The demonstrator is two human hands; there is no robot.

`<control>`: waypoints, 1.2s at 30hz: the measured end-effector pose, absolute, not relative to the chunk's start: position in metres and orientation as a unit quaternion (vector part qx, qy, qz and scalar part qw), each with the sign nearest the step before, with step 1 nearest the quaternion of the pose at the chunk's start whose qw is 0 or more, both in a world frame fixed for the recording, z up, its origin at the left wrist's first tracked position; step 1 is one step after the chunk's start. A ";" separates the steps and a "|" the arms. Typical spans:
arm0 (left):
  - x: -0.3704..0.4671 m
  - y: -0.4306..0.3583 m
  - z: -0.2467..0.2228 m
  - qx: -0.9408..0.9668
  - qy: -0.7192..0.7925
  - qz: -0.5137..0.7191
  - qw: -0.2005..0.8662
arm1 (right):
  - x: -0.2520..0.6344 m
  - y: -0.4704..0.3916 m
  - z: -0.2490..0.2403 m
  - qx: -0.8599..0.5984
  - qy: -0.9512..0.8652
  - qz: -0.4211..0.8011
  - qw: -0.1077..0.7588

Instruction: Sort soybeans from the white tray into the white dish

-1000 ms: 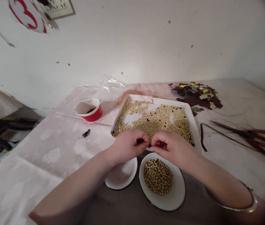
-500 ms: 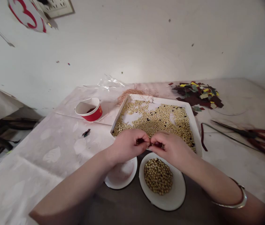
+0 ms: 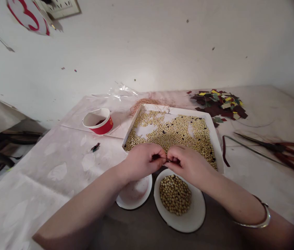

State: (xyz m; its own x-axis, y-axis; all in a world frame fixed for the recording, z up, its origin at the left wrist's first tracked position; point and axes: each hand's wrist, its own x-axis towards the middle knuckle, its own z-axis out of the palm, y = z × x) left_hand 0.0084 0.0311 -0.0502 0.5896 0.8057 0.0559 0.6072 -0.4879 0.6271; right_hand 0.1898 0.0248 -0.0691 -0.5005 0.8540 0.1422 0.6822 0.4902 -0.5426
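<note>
Fingertips of my left hand (image 3: 144,159) and my right hand (image 3: 188,163) meet in a pinch over the front edge of a white tray (image 3: 220,152). Whatever lies between the fingertips is too small to make out. Small pale yellow beads (image 3: 178,128), with a few dark ones among them, are spread in the tray. Below my right hand is a white dish (image 3: 197,211) with larger brownish-green beads (image 3: 175,195). A second white dish (image 3: 133,196) sits partly under my left hand and forearm, with a pinkish tint inside.
At the left stands a red and white paper cup (image 3: 103,127). Behind the tray lie reddish fibres (image 3: 147,103) and clear plastic (image 3: 122,92). Coloured scraps (image 3: 221,106) are piled back right, with scissors (image 3: 277,147) and a thin strip (image 3: 251,148) at the right.
The view has shifted very slightly. Both hands keep their pinch at the tray's front edge, with only a tiny movement of the fingers.
</note>
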 end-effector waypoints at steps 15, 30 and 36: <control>0.009 0.031 -0.051 0.844 0.426 0.170 0.277 | 0.194 0.028 -0.065 -0.425 -0.852 0.241 0.187; 0.008 0.031 -0.052 0.846 0.423 0.183 0.267 | 0.220 0.026 -0.032 -0.428 -0.832 0.320 0.147; 0.009 0.032 -0.051 0.843 0.440 0.165 0.261 | 0.233 0.049 -0.066 -0.515 -0.833 0.168 0.115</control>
State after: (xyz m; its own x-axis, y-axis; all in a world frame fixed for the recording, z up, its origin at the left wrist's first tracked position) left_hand 0.0089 0.0317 -0.0512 0.5585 0.8280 0.0491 0.6558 -0.4770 0.5852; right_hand 0.2333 0.0493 -0.0663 -0.4431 0.8963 0.0187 0.8186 0.4131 -0.3990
